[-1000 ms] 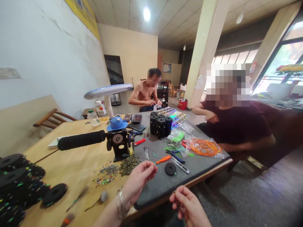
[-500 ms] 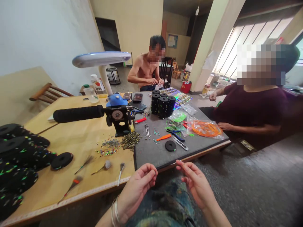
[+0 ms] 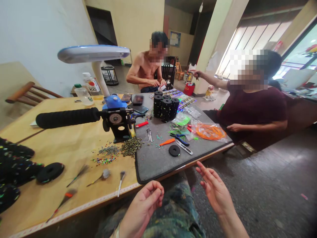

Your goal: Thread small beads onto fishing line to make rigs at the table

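My left hand (image 3: 148,202) is over my lap by the table's front edge. Its thumb presses against curled fingers, and a tiny dark speck shows at the pinch, too small to name. To its right, past the table corner, my right hand (image 3: 215,186) is raised with thumb and forefinger tips close together, other fingers loosely bent. Whatever they pinch, if anything, cannot be made out. A black foam ring (image 3: 174,150) lies on the grey mat (image 3: 158,165) beyond my hands, beside thread snips (image 3: 184,147) and an orange-handled tool (image 3: 167,142).
Small metal pieces (image 3: 131,146) and coloured beads (image 3: 104,161) lie by a black-handled clamp (image 3: 119,124) under a lamp (image 3: 94,54). Black foam spools (image 3: 166,109), blue pliers (image 3: 180,139) and bagged orange tubing (image 3: 210,131) are farther back. Two other people (image 3: 146,67) (image 3: 255,105) sit around the table.
My right hand has moved right, farther from my left hand, which keeps its pinch. The person on the right has stretched out an arm. The view has shifted a little to the right.
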The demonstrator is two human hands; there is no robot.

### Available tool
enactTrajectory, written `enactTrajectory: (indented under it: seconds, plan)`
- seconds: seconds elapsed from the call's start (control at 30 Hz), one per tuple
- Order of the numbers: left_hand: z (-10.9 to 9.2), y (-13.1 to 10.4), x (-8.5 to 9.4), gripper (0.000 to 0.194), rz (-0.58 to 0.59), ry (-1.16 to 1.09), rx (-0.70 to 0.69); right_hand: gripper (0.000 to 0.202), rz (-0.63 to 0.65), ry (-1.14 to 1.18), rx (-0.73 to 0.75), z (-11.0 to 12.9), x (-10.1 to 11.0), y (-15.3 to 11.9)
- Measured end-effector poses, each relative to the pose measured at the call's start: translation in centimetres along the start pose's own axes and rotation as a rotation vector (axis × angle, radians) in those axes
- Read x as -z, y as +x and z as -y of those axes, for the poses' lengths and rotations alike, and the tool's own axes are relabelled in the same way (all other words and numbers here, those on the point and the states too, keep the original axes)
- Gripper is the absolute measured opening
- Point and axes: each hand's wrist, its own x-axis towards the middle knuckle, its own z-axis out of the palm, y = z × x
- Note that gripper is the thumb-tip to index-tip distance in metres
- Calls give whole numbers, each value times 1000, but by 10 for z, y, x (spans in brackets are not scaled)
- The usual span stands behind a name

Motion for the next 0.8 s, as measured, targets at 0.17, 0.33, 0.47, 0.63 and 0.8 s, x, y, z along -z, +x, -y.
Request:
enactTrajectory:
  seconds: [0.17,0.33,0.47,0.63,0.8]
  plan:
    - [4,-2,-1,25,-4,-12,6,25,12,56,-22,3,12,0]
    - [10,-4,-2,27,-17,-50,50,22,16,85,-39,6,22,-1]
    - [11,-4,-2,29,-31,-71,56,24,0,118,-79,6,26,-3]
    - [13,-1,1,30,-52,-79,68,28,-3,142,-106,2,23,-6]
    - [15,0,2,29,-74,-69,54,29,-7,143,-143,-3,15,-9]
